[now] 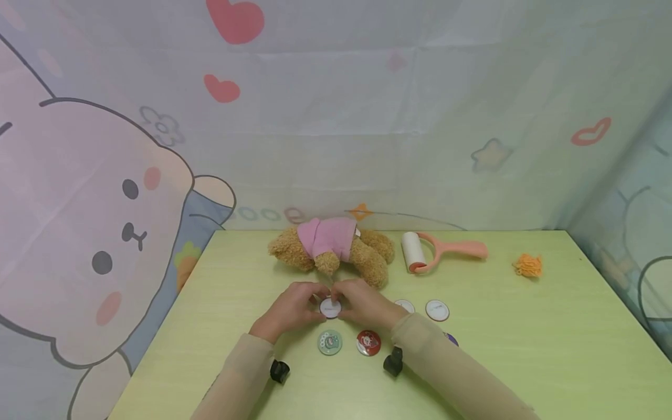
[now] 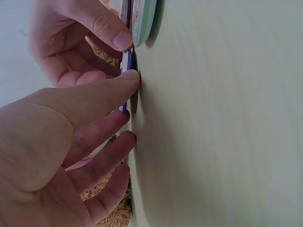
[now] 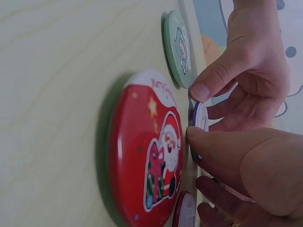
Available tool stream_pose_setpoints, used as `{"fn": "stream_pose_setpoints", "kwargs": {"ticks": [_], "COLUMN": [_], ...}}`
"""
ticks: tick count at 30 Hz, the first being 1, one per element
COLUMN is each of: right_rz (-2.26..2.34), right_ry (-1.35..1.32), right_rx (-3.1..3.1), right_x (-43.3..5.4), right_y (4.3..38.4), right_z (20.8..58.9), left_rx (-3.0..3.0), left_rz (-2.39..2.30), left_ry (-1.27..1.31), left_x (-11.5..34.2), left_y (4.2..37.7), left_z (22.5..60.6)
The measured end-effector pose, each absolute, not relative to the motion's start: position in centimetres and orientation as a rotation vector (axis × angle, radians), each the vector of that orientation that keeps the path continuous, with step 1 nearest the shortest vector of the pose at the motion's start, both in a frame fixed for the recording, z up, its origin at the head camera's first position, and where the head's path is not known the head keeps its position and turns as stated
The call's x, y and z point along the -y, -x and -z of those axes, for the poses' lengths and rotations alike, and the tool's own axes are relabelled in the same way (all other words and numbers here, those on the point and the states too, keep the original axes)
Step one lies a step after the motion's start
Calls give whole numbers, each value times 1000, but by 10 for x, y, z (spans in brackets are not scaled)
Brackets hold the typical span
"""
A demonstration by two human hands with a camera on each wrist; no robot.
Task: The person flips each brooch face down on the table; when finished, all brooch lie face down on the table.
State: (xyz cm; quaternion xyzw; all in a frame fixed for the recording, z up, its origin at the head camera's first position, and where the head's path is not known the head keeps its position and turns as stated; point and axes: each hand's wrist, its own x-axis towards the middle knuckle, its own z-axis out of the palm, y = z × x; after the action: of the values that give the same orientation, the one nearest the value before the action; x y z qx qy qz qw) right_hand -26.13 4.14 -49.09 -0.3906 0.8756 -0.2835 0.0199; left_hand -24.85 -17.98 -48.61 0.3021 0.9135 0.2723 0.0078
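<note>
A round pin badge (image 1: 330,308), white side up with a purple-blue rim, lies between both hands near the teddy bear. My left hand (image 1: 294,306) pinches its left edge, and my right hand (image 1: 364,302) holds the opposite edge. In the right wrist view the badge (image 3: 200,116) is slightly tilted at the tabletop, with both thumbs on its near side. Closer to me lie a green badge (image 1: 329,342) with a cartoon figure and a red Santa badge (image 1: 368,343), both picture side up. The fingers hide part of the held badge's rim.
Two white-faced badges (image 1: 437,310) lie right of my right hand; a purple badge (image 1: 451,338) is partly behind the sleeve. A teddy bear (image 1: 328,239) in pink lies behind the hands. Further right are a lint roller (image 1: 413,252) and an orange yarn bundle (image 1: 528,265).
</note>
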Motion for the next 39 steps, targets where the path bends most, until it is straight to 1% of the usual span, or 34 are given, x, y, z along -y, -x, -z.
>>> {"fn": "stream_pose_setpoints", "kwargs": {"ticks": [19, 26, 32, 39], "right_rz": [870, 917, 904, 914], "right_ry": [1269, 1207, 1162, 1210], "right_rx": [-2710, -2667, -2684, -2711], "right_x": [-46, -56, -72, -94], "right_y": [264, 262, 258, 248], "right_z": [489, 480, 476, 469], "left_rx": [-2847, -2843, -2859, -2818], "left_rz": [-827, -837, -854, -936], "left_ry": [-904, -848, -948, -1042], "left_x": [177, 176, 171, 157], "left_y": [247, 246, 245, 237], "left_z": [484, 481, 477, 468]}}
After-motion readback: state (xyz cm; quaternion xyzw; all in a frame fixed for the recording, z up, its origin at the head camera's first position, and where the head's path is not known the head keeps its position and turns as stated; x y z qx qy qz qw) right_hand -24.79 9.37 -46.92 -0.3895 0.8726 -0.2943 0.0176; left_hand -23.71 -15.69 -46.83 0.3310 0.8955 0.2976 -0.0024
